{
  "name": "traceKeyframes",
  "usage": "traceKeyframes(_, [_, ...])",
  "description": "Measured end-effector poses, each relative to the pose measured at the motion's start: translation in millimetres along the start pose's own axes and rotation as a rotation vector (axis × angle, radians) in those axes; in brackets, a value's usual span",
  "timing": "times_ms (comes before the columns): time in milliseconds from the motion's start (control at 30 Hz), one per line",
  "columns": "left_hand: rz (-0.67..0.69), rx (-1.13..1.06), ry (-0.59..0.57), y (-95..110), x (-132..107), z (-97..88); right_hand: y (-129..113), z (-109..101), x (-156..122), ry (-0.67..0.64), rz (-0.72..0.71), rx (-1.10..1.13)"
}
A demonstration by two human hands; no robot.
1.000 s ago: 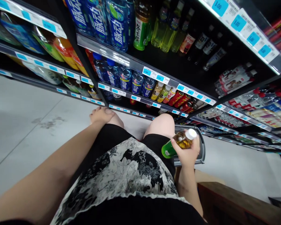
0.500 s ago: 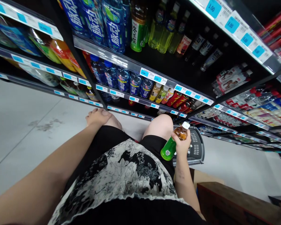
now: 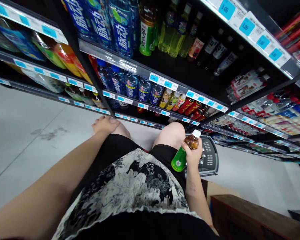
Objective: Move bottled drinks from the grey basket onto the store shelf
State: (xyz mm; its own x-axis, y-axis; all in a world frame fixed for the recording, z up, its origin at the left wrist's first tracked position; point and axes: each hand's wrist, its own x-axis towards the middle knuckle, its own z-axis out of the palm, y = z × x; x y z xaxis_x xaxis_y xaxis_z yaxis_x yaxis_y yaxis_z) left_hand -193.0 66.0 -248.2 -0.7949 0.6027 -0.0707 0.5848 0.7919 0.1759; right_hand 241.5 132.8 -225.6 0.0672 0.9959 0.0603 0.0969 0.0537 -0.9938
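My right hand (image 3: 195, 154) is wrapped round a drink bottle (image 3: 180, 159) with a white cap, amber liquid and a green label. The bottle leans, cap up and to the right, over my right thigh. Behind it on the floor is a grey shopping basket (image 3: 211, 155), partly hidden by the hand and bottle. My left hand (image 3: 105, 124) rests flat on my left knee, fingers stretched out, holding nothing. On the shelf ahead stands a bottle with a green label (image 3: 145, 38), beside several blue-labelled bottles (image 3: 122, 33).
Shelves of drinks with blue price tags (image 3: 163, 81) run across the front. Smaller blue-capped bottles (image 3: 131, 85) line the lower shelf. Brown boxes (image 3: 250, 213) stand at the lower right. Pale floor (image 3: 22, 133) shows at the left.
My right hand has shifted very slightly left with the bottle. My left hand stays on the knee.
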Motion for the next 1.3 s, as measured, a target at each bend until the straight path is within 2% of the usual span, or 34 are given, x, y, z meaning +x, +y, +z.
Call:
traceKeyframes(467, [0.004, -0.004, 0.016, -5.8, 5.8, 6.0, -1.0, 0.7, -1.8, -0.006, 0.012, -0.008])
traceKeyframes(1300, [0.002, -0.038, 0.009, -4.0, 0.7, 1.0, 2.5, 0.9, -0.8, 0.006, 0.013, -0.002])
